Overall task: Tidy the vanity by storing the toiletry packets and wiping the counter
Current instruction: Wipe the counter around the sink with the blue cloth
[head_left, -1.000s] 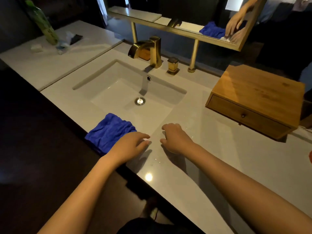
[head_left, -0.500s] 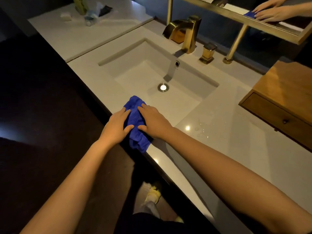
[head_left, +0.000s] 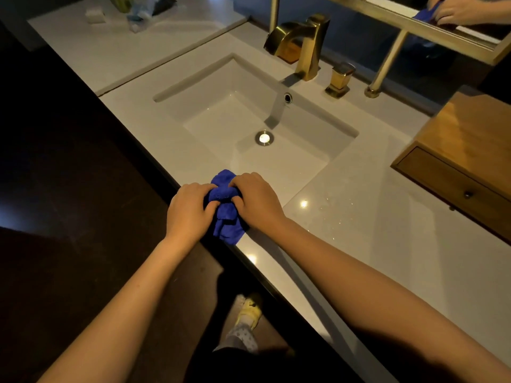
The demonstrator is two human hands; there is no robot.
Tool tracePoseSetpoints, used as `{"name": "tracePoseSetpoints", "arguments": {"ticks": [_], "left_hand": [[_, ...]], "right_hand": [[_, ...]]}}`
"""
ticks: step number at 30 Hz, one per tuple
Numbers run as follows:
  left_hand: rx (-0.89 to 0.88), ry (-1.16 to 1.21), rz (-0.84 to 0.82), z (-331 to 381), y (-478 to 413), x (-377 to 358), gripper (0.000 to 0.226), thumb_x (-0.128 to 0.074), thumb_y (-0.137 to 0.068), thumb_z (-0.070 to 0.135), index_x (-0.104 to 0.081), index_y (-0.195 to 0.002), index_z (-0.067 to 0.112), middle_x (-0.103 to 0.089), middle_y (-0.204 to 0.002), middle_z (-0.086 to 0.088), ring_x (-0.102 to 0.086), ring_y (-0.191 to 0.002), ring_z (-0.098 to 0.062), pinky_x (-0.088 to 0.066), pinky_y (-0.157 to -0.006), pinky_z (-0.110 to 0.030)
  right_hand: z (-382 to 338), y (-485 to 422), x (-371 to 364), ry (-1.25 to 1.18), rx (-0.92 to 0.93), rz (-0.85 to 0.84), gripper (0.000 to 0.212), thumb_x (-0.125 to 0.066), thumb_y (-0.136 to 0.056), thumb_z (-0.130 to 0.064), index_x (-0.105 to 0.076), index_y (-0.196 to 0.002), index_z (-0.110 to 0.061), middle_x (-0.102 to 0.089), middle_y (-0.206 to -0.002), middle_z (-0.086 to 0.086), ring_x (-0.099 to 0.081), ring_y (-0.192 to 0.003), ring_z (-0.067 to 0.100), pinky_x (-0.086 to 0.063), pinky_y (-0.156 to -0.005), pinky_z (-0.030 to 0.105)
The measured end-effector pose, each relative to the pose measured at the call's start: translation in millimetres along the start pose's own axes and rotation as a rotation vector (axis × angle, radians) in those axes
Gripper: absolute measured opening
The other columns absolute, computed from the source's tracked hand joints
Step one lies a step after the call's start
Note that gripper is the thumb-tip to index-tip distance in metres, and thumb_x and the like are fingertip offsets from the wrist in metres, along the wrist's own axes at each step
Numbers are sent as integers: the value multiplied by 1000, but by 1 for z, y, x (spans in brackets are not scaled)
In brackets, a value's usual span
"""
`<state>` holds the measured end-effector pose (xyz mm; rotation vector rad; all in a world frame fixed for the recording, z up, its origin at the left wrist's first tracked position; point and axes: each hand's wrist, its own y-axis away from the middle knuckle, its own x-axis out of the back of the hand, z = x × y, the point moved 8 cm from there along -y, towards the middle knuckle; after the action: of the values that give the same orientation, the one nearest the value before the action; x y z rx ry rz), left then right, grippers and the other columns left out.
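Note:
A bunched blue cloth (head_left: 225, 214) lies at the front edge of the white counter (head_left: 387, 230), just in front of the sink basin (head_left: 249, 117). My left hand (head_left: 189, 210) grips its left side and my right hand (head_left: 255, 201) grips its right side, fingers curled into the fabric. Several toiletry packets (head_left: 138, 16) and a small white block (head_left: 95, 15) lie on the far left counter section. The wooden drawer box (head_left: 467, 161) stands at the right with its drawer shut.
A gold faucet (head_left: 301, 44) and gold handle (head_left: 338, 80) stand behind the basin. A mirror frame on gold posts (head_left: 387, 59) runs along the back. The dark floor drops off left of the counter, with my foot (head_left: 249, 313) below.
Both hands moved left from the bare counter onto the blue cloth and bunched it up between them. The view shifted down and left.

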<state>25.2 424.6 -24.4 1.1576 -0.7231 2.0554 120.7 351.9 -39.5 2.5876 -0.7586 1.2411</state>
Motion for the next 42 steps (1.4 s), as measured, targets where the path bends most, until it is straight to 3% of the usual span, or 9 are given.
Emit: {"name": "tracePoseSetpoints", "arguments": {"ticks": [8, 16, 22, 28, 30, 32, 34, 38, 42], "left_hand": [[-54, 261, 41, 73, 8, 8, 22, -61, -82, 11, -69, -101, 20, -64, -88, 9, -53, -81, -11, -37, -73, -27], [-95, 457, -33, 157, 18, -20, 23, -62, -83, 16, -69, -103, 24, -60, -89, 21, -56, -85, -1, -39, -74, 0], [-171, 488, -130, 205, 54, -58, 26, -64, -85, 22, -65, -111, 24, -66, -98, 14, -58, -93, -7, -45, -81, -19], [-96, 437, -81, 201, 89, -87, 35, -57, -90, 23, -57, -125, 18, -62, -123, -1, -50, -110, -8, -36, -90, -13], [-29, 392, -21, 185, 98, -90, 35, -52, -92, 24, -55, -126, 16, -59, -126, -2, -47, -115, -8, -31, -91, -8], [37, 299, 28, 165, 105, -92, 37, -49, -94, 23, -51, -129, 11, -56, -131, -7, -46, -123, -17, -30, -98, -19], [87, 191, 48, 146, 111, -93, 42, -47, -95, 21, -45, -134, 6, -48, -139, -13, -39, -131, -26, -27, -106, -29], [209, -118, -20, 118, 115, -100, 49, -41, -95, 29, -35, -134, 1, -35, -143, -24, -27, -136, -35, -19, -115, -50], [248, -206, -55, 116, 115, -105, 58, -31, -97, 37, -23, -142, 1, -21, -152, -21, -13, -143, -33, -6, -118, -47]], "right_hand": [[21, 42, 74, -227, 24, 66, 11, -60, -78, -9, -56, -89, -9, -60, -98, 3, -45, -95, 20, -39, -80, 28], [75, 110, 131, -523, -198, 166, 28, -60, -86, -16, -61, -113, -22, -64, -105, -9, -59, -93, -1, -45, -79, 5], [125, 166, 156, -526, -318, 309, 22, -58, -83, -6, -66, -90, -25, -66, -85, -13, -59, -77, -10, -43, -63, 3], [185, 223, 198, -231, -461, 588, 17, -57, -87, -10, -60, -101, -19, -62, -101, 2, -56, -82, -2, -43, -63, 4], [199, 242, 209, -36, -482, 648, 23, -58, -86, -11, -55, -109, -13, -58, -115, 7, -49, -97, -2, -46, -79, 8], [212, 250, 204, 82, -492, 570, 40, -62, -85, -16, -48, -121, -10, -46, -136, 11, -38, -123, 16, -40, -100, 27], [218, 249, 187, 69, -449, 417, 56, -61, -86, -24, -36, -135, -15, -30, -150, 9, -26, -137, 24, -31, -103, 34], [228, 237, 161, 339, -400, 184, 55, -44, -96, -32, -23, -146, -22, -14, -158, 6, -10, -145, 28, -17, -115, 45], [240, 217, 165, 434, -438, 183, 51, -40, -98, -31, -26, -145, -19, -18, -157, 11, -15, -143, 33, -18, -115, 48]]}}
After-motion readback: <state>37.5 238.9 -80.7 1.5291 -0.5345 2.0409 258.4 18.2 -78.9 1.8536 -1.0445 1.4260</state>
